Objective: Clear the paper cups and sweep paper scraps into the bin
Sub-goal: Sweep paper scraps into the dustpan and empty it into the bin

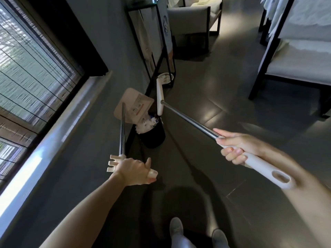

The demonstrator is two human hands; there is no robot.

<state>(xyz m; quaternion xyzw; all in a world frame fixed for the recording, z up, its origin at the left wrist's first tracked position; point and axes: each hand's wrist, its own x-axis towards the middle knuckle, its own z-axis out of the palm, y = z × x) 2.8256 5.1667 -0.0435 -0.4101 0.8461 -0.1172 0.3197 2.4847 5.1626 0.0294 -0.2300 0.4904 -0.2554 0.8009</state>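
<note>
Dump step: left hand (133,171) clamped on dustpan (132,104) handle, pan tipped over bin (154,138) holding scraps (146,125), right hand (236,149) clamped on broom (160,97); next, likely brush the pan clean.

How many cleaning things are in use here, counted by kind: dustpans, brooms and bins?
dustpan: 1, gripped by the left hand, tilted over the bin
broom: 1, gripped by the right hand
bin: 1, black, with white paper scraps on top
Total: 3
</note>
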